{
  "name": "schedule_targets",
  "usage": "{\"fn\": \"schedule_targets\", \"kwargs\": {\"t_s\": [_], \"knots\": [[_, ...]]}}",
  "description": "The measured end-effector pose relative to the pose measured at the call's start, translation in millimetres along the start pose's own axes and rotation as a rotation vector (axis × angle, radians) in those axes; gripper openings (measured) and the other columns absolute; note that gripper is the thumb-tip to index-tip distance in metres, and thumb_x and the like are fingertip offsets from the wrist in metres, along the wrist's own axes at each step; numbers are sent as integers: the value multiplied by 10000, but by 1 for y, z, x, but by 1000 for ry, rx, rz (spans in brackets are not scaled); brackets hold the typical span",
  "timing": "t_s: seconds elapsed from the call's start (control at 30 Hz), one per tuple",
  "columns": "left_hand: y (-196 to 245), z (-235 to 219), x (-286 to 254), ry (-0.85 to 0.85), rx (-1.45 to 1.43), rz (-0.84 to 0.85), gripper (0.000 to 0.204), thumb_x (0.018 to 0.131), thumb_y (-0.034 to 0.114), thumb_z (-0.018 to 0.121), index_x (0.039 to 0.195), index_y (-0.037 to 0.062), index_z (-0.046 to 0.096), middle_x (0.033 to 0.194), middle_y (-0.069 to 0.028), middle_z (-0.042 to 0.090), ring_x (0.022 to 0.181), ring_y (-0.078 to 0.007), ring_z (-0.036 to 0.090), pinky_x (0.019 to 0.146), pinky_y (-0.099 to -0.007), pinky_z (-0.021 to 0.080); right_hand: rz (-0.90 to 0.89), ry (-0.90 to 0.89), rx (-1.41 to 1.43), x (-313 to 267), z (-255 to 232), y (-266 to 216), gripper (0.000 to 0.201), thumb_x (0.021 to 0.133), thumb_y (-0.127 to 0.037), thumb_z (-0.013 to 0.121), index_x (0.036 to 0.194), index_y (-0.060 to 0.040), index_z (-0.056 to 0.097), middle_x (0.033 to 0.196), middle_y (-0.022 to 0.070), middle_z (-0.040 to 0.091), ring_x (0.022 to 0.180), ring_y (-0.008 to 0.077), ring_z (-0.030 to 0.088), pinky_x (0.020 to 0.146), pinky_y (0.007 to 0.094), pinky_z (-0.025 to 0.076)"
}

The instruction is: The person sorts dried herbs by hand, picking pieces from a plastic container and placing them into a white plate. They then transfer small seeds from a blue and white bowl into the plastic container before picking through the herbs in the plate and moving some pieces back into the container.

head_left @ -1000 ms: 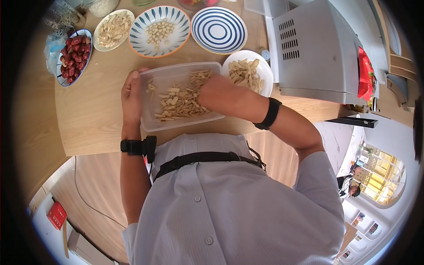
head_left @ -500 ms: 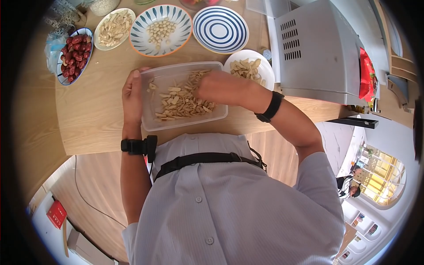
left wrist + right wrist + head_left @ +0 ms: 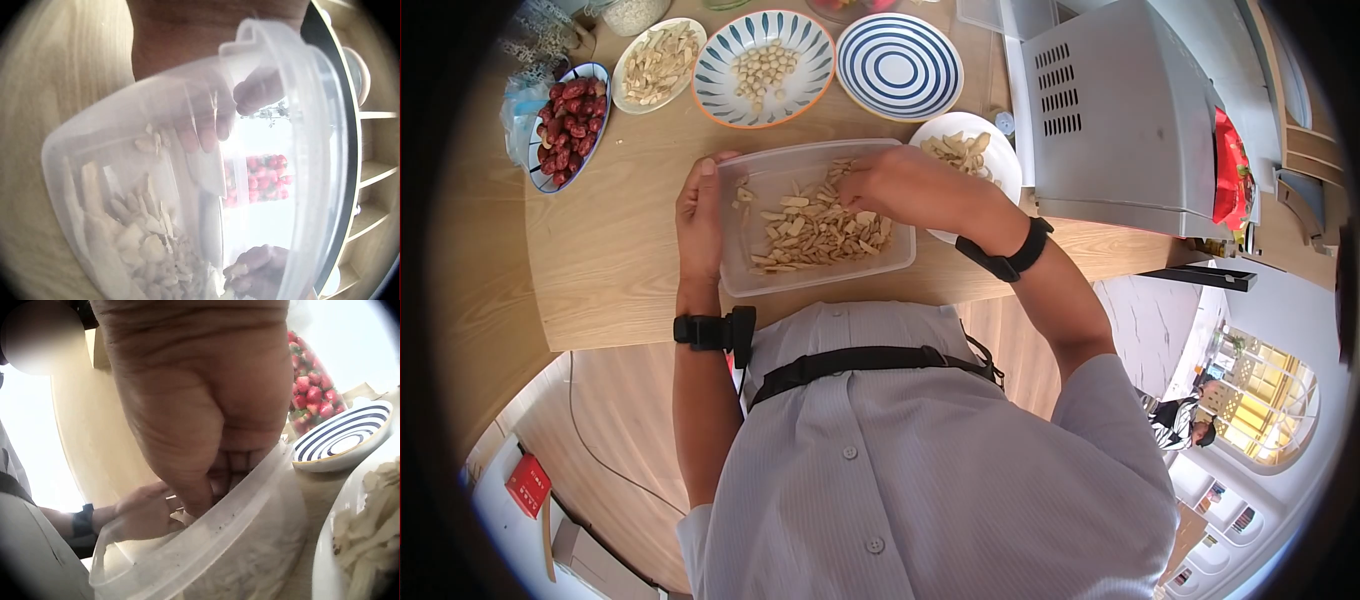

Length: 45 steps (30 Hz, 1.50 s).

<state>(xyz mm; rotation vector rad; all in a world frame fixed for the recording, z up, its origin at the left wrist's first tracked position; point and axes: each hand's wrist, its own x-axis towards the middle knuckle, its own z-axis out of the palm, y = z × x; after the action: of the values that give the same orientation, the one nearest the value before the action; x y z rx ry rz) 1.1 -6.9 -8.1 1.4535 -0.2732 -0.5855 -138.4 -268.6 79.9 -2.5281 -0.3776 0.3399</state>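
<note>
While standing at a wooden table [image 3: 615, 250] with a grey vented appliance [image 3: 1135, 130] off to the right, working over a clear plastic tub [image 3: 742, 250] near the front edge. Facing, beyond it, a leaf-patterned plate [image 3: 713, 82] bearing small round pale pieces [image 3: 763, 73], a blue-ringed plate [image 3: 897, 68] just to its right, and a cream plate [image 3: 632, 107] of pale slices [image 3: 662, 65] just to its left. Working also beside a white plate [image 3: 1005, 168] of broad strips [image 3: 955, 150], set just by the tub's right end, and having, far to the left, a blue-rimmed dish [image 3: 585, 73] heaped with wrinkled red fruit [image 3: 570, 130]. Gripping the tub's left end with the left hand [image 3: 698, 212], curling fingers and thumb around the outside of the wall. Reaching over the rim with the right hand [image 3: 915, 188], dipping bent fingers into the tub above a loose heap of dried slivers [image 3: 815, 238] covering much of its floor. Closing thumb and fingertips together there, pinching a pale sliver [image 3: 182, 517] between them, with only a bit of it showing past the fingers.
</note>
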Motion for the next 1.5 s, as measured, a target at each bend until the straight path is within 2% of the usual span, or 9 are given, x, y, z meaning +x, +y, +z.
{"fn": "schedule_targets", "kwargs": {"t_s": [0.2, 0.4, 0.6, 0.8, 1.0, 1.2, 1.3, 1.4, 1.5], "knots": [[1, 1, 0, 5, 5, -3, 411, 1131, 353, 463, 1249, 19, 674, 1137, -45, 719, 1056, -124, 637, 973, -291, 498, 7, 153, 118, -8, -2, -15, 79, 883, -79, 722, 937, -37, 682, 884, 161, 704, 861, 378, 689, 732, 448, 538], [2, 0, -1, 18, 17, -12, 411, 1129, 345, 460, 1252, 17, 675, 1137, -47, 722, 1054, -118, 636, 966, -282, 499, 70, 371, 263, -33, -23, -17, 145, 880, -64, 744, 1014, -29, 704, 940, 116, 731, 833, 326, 690, 739, 405, 542], [1, 2, -1, 21, -13, -14, 421, 1120, 363, 485, 1205, 11, 700, 1105, -34, 715, 1030, -111, 620, 956, -281, 489, 281, 311, 415, -69, -31, -7, 132, 933, -16, 710, 1064, 4, 715, 926, 102, 743, 803, 214, 702, 734, 325, 545], [0, 2, 0, 22, -32, 1, 428, 1114, 372, 498, 1195, 6, 704, 1095, -37, 716, 1032, -113, 621, 961, -283, 485, 418, 399, 374, -95, -29, 16, 151, 942, -6, 734, 1091, 11, 737, 915, 77, 753, 821, 135, 696, 720, 282, 551], [2, 2, 0, 24, -27, -25, 423, 1113, 364, 496, 1213, 3, 693, 1117, -47, 720, 1048, -121, 631, 973, -285, 485, 476, 344, 251, -115, -28, 36, 130, 909, 2, 747, 1038, 6, 756, 919, 124, 755, 793, 179, 717, 728, 306, 560], [-1, 0, 0, 12, -36, -24, 430, 1120, 369, 483, 1253, 8, 676, 1130, -60, 731, 1046, -132, 649, 968, -287, 499, 522, 309, -80, -111, -27, 29, 201, 846, -39, 774, 1041, -18, 734, 879, 148, 705, 746, 296, 686, 716, 377, 556], [-1, -1, 0, 11, -19, -18, 434, 1123, 373, 478, 1268, 11, 670, 1131, -65, 735, 1041, -136, 657, 961, -288, 507, 477, 404, -239, -101, -32, 12, 181, 854, -40, 760, 1029, -37, 717, 909, 145, 693, 759, 318, 684, 726, 405, 556], [2, 2, -1, 11, -35, -22, 430, 1116, 376, 491, 1231, 10, 684, 1114, -45, 719, 1036, -122, 631, 958, -282, 492, 433, 381, -346, -85, -30, -2, 149, 838, -41, 740, 984, -44, 709, 945, 132, 701, 824, 325, 701, 746, 415, 563], [3, 2, -1, 22, -41, -21, 426, 1114, 376, 497, 1210, 10, 693, 1107, -34, 710, 1031, -114, 617, 954, -278, 485, 91, 329, -205, -59, -10, -15, 160, 796, -55, 718, 956, -66, 716, 950, 92, 711, 847, 309, 702, 738, 404, 570]]}}
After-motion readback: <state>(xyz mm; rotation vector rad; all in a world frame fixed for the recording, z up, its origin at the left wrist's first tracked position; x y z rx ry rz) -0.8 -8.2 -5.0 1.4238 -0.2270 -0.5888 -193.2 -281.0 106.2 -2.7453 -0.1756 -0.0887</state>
